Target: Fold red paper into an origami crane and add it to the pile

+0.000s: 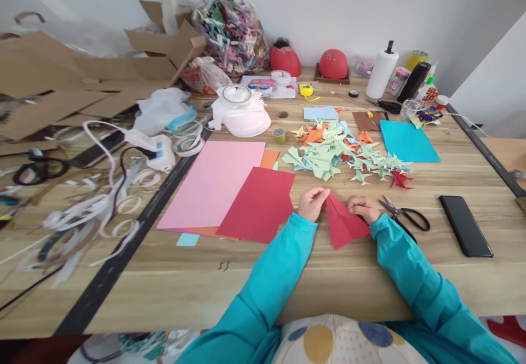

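A piece of folded red paper [344, 226], roughly triangular with creases, is held between both hands just over the table's near middle. My left hand [313, 204] pinches its top corner. My right hand [364, 208] is closed on its right edge, the fingertips partly hidden. Left of them lies a larger red sheet [258, 205], overlapping a pink sheet [217, 183]. Beyond my hands spreads a pile of folded paper cranes [329, 153], mostly pale green, with some orange, blue and red ones. Black-handled scissors [411, 219] rest beside my right hand.
A black phone [465, 226] lies at the right. Behind the cranes are a turquoise sheet [410, 142] and a roll of tape [279, 135]. White cables and a power strip [162, 153] crowd the left, with cardboard boxes [82, 73] behind. A white paper roll [381, 73] stands at the back right.
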### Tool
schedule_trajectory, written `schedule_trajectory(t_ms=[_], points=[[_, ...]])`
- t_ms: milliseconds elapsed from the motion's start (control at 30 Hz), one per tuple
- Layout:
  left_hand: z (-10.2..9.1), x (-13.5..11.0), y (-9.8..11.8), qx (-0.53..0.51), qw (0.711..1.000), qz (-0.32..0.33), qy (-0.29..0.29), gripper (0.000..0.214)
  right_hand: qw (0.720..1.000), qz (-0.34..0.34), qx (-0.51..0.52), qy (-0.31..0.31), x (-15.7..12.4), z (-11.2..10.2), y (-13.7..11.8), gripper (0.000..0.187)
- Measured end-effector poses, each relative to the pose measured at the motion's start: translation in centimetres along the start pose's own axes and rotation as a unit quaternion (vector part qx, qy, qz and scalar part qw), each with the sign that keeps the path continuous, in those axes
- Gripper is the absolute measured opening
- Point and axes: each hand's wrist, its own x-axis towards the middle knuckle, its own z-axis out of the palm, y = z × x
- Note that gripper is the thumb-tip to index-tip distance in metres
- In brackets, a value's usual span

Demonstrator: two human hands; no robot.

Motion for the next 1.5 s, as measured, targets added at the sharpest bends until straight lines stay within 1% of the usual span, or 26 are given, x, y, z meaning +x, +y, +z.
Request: schedule_trajectory(t_ms=[67,167,267,400,500,600,667,733,833,900,1000,1100,1267,1367,1500], points=[[-0.6,0.5,-0.2,-0.022,0.999,-0.010,0.038,0.030,0.999,0.018,0.025,0.011,-0.1,0.0,0.2,0.023],[-1.3,1.1,-0.6,-0.051,0.995,-0.005,0.087,0.029,0.997,0.038,0.059,0.024,-0.2,-0.2,0.8,0.022],[-1.9,1.6,-0.7,-0.085,0.990,-0.004,0.110,0.030,0.995,0.032,0.091,0.031,-0.2,-0.5,1.4,0.021],[-2.4,1.9,-0.7,-0.123,0.984,0.001,0.126,0.029,0.992,0.008,0.117,0.050,-0.3,-0.7,1.7,0.025],[-2.4,1.9,-0.5,-0.125,0.986,-0.011,0.108,0.028,0.984,-0.006,0.153,0.091,-0.3,-0.5,1.4,0.028],[-1.8,1.5,-0.4,-0.105,0.991,-0.023,0.080,0.029,0.981,0.021,0.164,0.104,-0.4,-0.1,0.9,0.028],[-1.2,1.1,-0.3,-0.085,0.994,-0.029,0.059,0.029,0.984,0.043,0.145,0.089,-0.4,0.3,0.6,0.026],[-0.7,0.7,-0.2,-0.066,0.997,-0.035,0.026,0.030,0.992,0.056,0.096,0.053,-0.5,0.6,0.3,0.027],[-0.1,0.1,0.0,-0.061,0.997,-0.038,-0.028,0.031,0.999,0.046,0.004,0.007,-0.4,0.9,-0.1,0.031],[0.1,-0.1,0.2,-0.075,0.995,-0.042,-0.046,0.032,0.999,0.037,-0.019,0.006,-0.3,1.0,-0.2,0.034],[0.2,-0.2,0.2,-0.106,0.992,-0.054,-0.042,0.035,0.999,0.044,-0.014,0.013,-0.3,1.0,-0.2,0.035],[0.3,-0.2,0.2,-0.138,0.987,-0.068,-0.044,0.037,0.998,0.059,0.010,0.030,-0.3,1.1,0.0,0.035],[0.1,-0.2,0.5,-0.121,0.985,-0.069,-0.099,0.033,0.993,0.067,0.056,0.079,-0.3,1.0,0.4,0.031],[0.0,-0.3,0.5,-0.088,0.990,-0.039,-0.107,0.031,0.990,0.059,0.074,0.107,-0.2,0.9,0.6,0.029],[0.1,-0.2,-0.2,-0.051,0.994,0.001,-0.101,0.026,0.984,0.028,0.090,0.148,0.0,0.9,1.1,0.024]])
